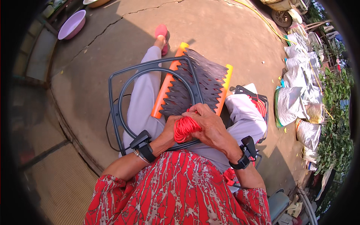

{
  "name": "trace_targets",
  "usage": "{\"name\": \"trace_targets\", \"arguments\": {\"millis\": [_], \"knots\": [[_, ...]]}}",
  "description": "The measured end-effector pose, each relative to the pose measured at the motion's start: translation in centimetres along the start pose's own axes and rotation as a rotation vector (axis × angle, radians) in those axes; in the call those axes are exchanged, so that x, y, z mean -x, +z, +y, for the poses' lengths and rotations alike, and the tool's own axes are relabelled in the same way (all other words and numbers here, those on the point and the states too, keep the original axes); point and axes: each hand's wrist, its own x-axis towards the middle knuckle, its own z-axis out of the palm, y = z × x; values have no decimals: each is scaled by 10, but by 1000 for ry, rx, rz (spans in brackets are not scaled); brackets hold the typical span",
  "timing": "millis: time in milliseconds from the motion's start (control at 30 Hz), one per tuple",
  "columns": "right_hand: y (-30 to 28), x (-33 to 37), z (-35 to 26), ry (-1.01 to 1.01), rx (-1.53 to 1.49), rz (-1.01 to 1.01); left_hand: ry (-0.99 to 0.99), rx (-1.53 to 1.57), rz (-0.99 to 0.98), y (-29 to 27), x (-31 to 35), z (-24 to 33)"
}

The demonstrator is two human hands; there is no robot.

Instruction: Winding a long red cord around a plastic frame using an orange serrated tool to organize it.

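Where our left hand [170, 126] and right hand [210, 123] meet, fingers curled round it, we list: red cord bundle [185, 129], between both, axis unclear.

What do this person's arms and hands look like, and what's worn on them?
The left hand and right hand are gloveless. Red sleeves with a pale, branching pattern end near the elbows. Black straps with dark, blocky devices circle both wrists; the left also has a silvery bangle.
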Motion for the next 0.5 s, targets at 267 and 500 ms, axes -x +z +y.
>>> {"name": "trace_targets", "arguments": {"millis": [267,500], "knots": [[-42,0,-36,217,-607,162,-157,-110,204,5,-3,7],[-84,48,-16,341,-1340,707,-253,-21,74,-1,0,24]]}}
